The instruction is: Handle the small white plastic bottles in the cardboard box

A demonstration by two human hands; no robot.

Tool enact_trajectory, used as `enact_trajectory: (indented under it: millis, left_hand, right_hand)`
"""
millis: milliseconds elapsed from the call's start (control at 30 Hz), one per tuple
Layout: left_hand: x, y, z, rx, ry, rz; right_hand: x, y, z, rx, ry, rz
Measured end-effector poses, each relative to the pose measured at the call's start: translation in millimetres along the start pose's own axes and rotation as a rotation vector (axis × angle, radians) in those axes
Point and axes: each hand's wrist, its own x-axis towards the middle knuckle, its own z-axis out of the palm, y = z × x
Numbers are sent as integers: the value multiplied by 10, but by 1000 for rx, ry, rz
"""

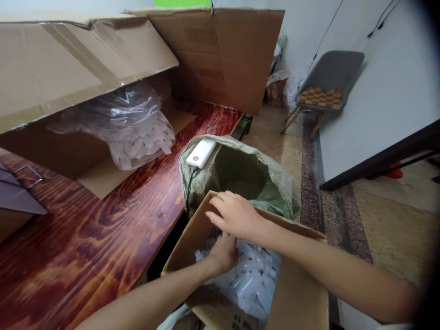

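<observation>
1. Small carton (299, 293), cardboard, qty 1. Open-topped, by the table edge; my remote feed puts both hands at it.
2. Translucent pcs (252, 277), loose, qty uncounted. Heaped in item 1, below its rim; I can't ID exact type.
3. L hand (225, 254). Inside item 1, over the pcs, fingers curled down. Fingertips hidden; can't tell if it pinches anything.
4. R hand (237, 213). Above L hand, nr the carton's far corner. Thumb apart from fingers, nothing visible between them.
5. Clear plastic bag (127, 112), qty 1. Lies at the mouth of the large carton (79, 64); similar whitish pcs (147, 140) bunched at its near end.
6. Green woven sack (283, 178), qty 1. Mouth open, just behind item 1; depths too dark to read.
7. Power bank (202, 153), white, w/ black cable (189, 185). Rests on sack rim.
8. Wood-grain table (103, 247); grey chair (333, 75) well apart, bkgd.
9. Status, my est.: handling under way, not complete. Done: can't quantify. Left: a sizeable heap in item 1, plus bagged stock; which pcs are already dealt with, unclear.
</observation>
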Motion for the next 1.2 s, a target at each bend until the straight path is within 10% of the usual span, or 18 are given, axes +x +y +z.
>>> enact_trajectory:
  millis: [467,967,1067,1200]
  left_hand:
    - [-374,131,-646,-618,283,20]
    - [-439,195,-865,-1209,670,18]
    - [-436,172,-867,-1295,655,8]
    - [-436,142,-854,-1333,629,-6]
  right_hand:
    - [-29,169,-19,306,91,62]
    - [-118,-3,45,261,28,-285]
    - [-170,-105,227,91,11,-490]
    - [-167,-154,356,173,10,-391]
